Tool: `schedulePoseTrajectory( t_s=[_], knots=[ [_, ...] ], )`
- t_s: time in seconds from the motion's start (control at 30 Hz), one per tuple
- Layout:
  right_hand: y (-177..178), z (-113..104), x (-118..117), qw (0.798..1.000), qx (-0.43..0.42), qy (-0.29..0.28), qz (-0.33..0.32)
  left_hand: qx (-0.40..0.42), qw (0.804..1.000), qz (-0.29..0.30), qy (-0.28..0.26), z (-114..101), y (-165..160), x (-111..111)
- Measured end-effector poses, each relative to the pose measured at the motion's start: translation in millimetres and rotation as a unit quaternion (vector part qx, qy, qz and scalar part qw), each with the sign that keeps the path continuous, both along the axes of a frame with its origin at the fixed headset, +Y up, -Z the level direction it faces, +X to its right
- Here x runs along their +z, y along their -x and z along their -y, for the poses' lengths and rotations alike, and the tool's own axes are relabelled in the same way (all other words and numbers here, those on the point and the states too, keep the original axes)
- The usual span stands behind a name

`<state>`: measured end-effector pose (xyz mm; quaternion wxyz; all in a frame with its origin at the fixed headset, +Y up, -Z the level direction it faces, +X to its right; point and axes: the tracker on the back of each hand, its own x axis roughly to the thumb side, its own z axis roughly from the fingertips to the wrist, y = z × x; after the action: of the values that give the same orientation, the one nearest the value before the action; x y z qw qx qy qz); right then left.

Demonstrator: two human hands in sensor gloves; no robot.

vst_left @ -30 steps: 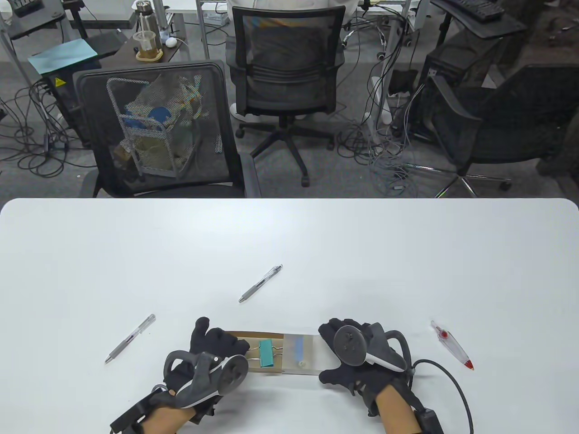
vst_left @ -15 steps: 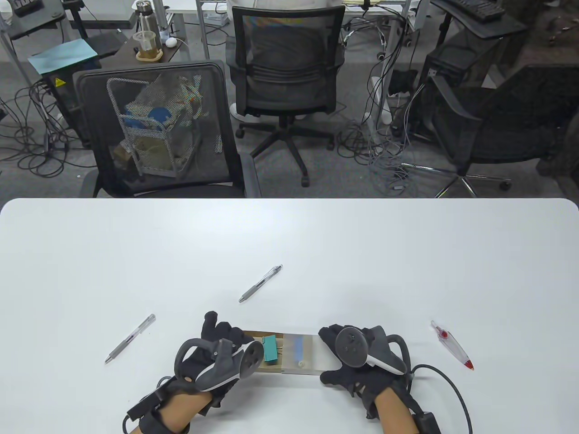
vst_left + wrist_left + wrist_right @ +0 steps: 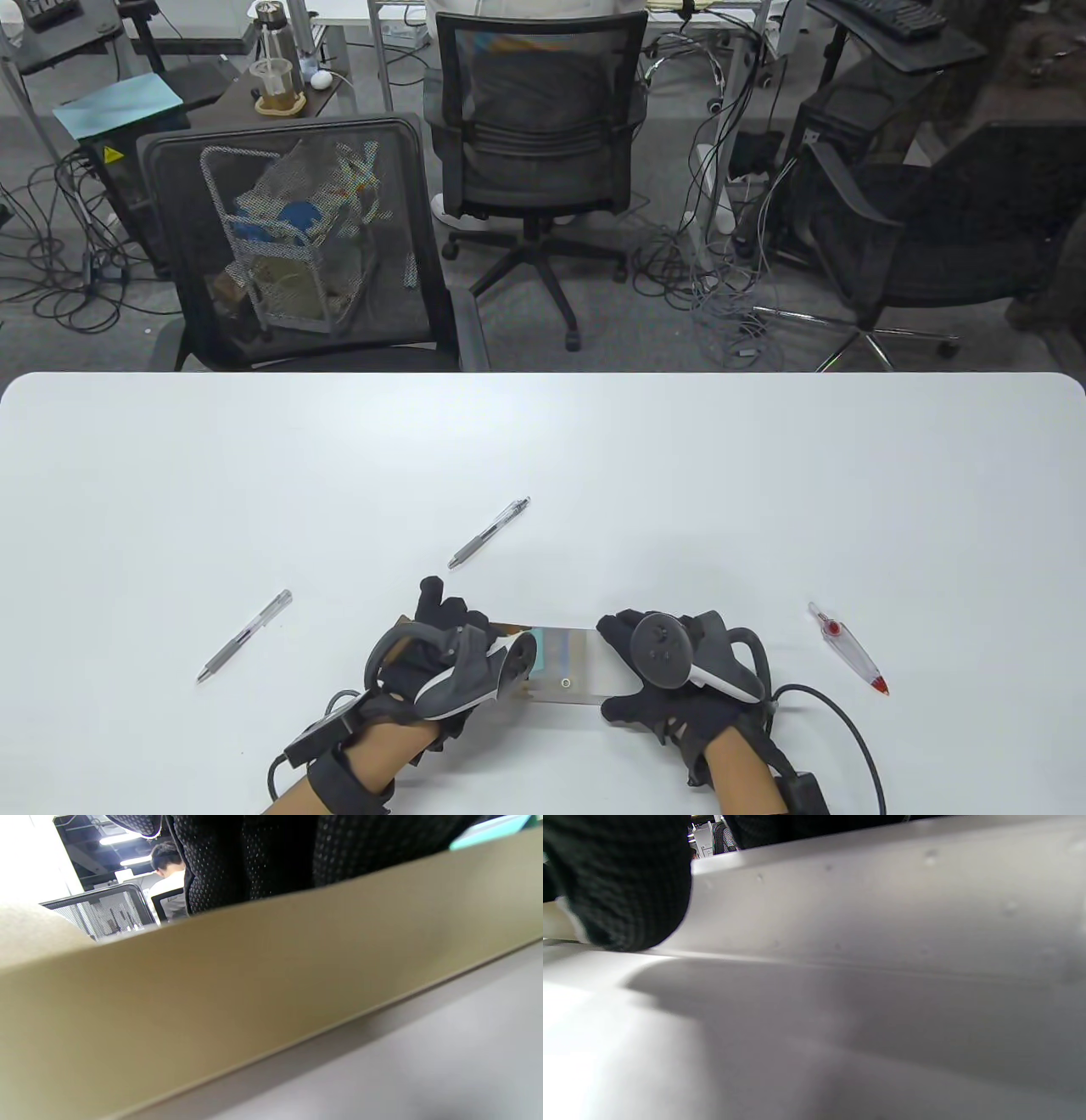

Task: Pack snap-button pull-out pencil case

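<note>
The pencil case lies near the table's front edge: a translucent sleeve (image 3: 564, 671) with a snap button and a tan pull-out drawer (image 3: 512, 631), of which only a sliver shows. My left hand (image 3: 458, 637) grips the drawer's left end, fingers over its far wall. The left wrist view shows the tan wall (image 3: 254, 984) close up and a teal clip's edge (image 3: 488, 832) inside. My right hand (image 3: 618, 671) holds the sleeve's right end between thumb and fingers. The right wrist view shows the sleeve (image 3: 882, 899) and my thumb (image 3: 628, 882) against it.
Two grey pens lie on the white table (image 3: 543, 441), one (image 3: 489, 532) beyond the case and one (image 3: 244, 636) to the left. A clear pen with a red tip (image 3: 848, 649) lies to the right. Office chairs stand beyond the far edge.
My left hand has moved right and slid the drawer into the sleeve. The teal clip is now hidden under the hand. The right hand has stayed on the sleeve.
</note>
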<state>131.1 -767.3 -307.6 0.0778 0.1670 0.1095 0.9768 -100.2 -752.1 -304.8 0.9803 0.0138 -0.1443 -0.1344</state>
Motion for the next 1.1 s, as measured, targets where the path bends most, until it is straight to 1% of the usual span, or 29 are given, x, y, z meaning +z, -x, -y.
schedulePoseTrajectory(
  t_s=[0.2,0.53,0.63,0.8,0.87,0.97,1.03,1.1],
  knots=[
    [0,0,0,1.0,0.001,0.002,0.0,-0.008,1.0,0.003,-0.015,5,-6,0],
    [0,1,0,1.0,0.003,0.002,0.0,-0.003,1.0,0.016,-0.025,6,-19,1],
    [0,1,-1,1.0,0.001,0.002,0.0,0.001,1.0,0.017,-0.022,6,-19,0],
    [-1,1,-1,1.0,-0.002,0.004,0.002,-0.004,1.0,0.019,0.001,6,-16,0],
    [-1,1,-1,1.0,-0.003,0.004,0.002,0.006,1.0,0.019,0.015,2,-10,1],
    [-1,2,-1,1.0,-0.006,0.005,0.002,0.077,0.997,0.008,0.021,-15,11,1],
    [-2,2,-1,1.0,-0.006,0.005,0.001,0.111,0.994,-0.018,0.014,-28,33,1],
    [-2,2,-1,1.0,-0.006,0.005,0.001,0.141,0.988,-0.059,0.007,-42,66,-2]
  ],
)
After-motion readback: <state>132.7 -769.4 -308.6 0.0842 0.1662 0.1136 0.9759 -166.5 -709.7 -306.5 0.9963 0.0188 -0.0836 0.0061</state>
